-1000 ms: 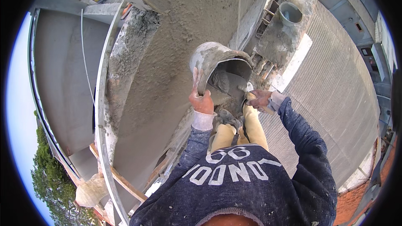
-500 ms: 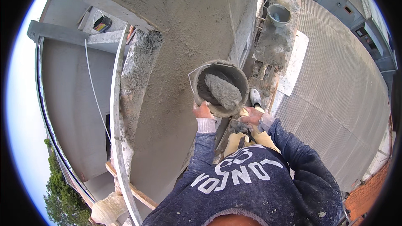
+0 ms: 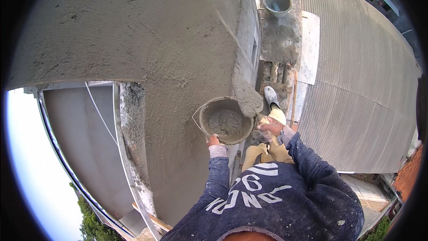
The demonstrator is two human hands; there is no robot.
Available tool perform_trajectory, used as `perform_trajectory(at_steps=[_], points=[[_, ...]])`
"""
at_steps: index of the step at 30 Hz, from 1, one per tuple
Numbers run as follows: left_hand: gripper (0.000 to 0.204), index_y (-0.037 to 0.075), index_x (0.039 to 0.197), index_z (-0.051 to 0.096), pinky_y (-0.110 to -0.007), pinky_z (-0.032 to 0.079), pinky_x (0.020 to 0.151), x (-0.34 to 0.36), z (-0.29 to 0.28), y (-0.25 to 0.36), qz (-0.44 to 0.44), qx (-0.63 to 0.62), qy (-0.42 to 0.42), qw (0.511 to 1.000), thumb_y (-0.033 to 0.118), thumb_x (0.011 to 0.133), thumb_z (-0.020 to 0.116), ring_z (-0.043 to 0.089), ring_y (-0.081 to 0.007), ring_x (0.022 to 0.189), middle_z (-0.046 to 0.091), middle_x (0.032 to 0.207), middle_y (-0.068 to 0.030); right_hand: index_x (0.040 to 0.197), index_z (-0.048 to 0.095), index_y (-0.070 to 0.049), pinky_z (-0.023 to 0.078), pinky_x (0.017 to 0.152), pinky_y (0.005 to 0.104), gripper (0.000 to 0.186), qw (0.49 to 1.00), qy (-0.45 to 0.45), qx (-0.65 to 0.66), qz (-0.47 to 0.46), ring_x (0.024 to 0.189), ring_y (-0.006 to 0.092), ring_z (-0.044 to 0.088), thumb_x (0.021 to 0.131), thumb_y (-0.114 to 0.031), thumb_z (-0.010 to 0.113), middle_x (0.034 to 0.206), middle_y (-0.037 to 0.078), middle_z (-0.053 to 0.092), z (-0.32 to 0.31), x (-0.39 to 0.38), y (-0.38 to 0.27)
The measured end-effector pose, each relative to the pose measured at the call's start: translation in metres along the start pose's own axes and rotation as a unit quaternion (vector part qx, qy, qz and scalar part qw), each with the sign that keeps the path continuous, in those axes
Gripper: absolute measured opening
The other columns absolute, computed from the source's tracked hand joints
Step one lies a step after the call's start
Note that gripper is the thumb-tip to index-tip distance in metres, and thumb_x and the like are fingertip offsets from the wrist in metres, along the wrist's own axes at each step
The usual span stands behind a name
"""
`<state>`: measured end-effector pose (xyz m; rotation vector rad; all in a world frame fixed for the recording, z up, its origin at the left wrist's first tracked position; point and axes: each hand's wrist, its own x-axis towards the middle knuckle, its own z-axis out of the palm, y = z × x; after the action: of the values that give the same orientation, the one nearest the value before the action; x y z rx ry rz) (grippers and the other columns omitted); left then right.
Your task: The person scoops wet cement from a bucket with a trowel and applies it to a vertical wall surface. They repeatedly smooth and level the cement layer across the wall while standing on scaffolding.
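Observation:
My left hand [image 3: 214,141] grips the near-left rim of a mortar bucket [image 3: 204,117], its thin wire handle hanging out on the left side. Wet grey mortar [image 3: 226,123] lies inside it. My right hand [image 3: 271,126] is closed around the handle of a trowel [image 3: 258,115] just right of the bucket. A thick heap of mortar [image 3: 248,100] covers the blade, which sits over the bucket's right rim, near the wall corner. The heap hides most of the blade.
A rough plastered wall [image 3: 174,58] fills the left and middle. Mortar-stained scaffold boards [image 3: 281,40] run ahead, with a second bucket [image 3: 277,4] on them. My white boot [image 3: 270,96] stands there. A corrugated roof [image 3: 356,76] lies below on the right.
The mortar-loaded trowel has risen from inside the bucket to its right rim, beside the wall corner. The bucket appears lower in view, and the view has swung toward the wall.

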<state>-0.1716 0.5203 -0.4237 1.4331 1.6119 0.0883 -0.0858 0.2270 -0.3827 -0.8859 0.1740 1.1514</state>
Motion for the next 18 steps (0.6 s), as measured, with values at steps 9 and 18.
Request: perform_trajectory(at_steps=[9, 18], points=[[0.043, -0.002, 0.107, 0.063, -0.042, 0.051, 0.073, 0.058, -0.07, -0.099, 0.007, 0.129, 0.02, 0.991, 0.033, 0.082, 0.057, 0.063, -0.0286, 0.085, 0.066, 0.103, -0.0159, 0.101, 0.046, -0.006, 0.038, 0.035, 0.0286, 0.023, 0.911, 0.331, 0.121, -0.215, 0.039, 0.013, 0.043, 0.085, -0.013, 0.062, 0.061, 0.003, 0.047, -0.148, 0.009, -0.111], [0.045, 0.004, 0.109, 0.06, -0.04, 0.053, 0.073, 0.015, -0.146, -0.147, -0.177, 0.238, 0.092, 0.95, 0.044, 0.089, 0.049, 0.065, -0.0257, 0.089, 0.066, 0.103, -0.0119, 0.132, 0.036, 0.007, 0.05, 0.082, 0.0389, 0.069, 0.59, 0.762, -0.074, -0.257, 0.092, 0.0316, 0.061, 0.077, -0.019, 0.069, 0.109, 0.021, 0.058, -0.328, 0.179, -0.097]])
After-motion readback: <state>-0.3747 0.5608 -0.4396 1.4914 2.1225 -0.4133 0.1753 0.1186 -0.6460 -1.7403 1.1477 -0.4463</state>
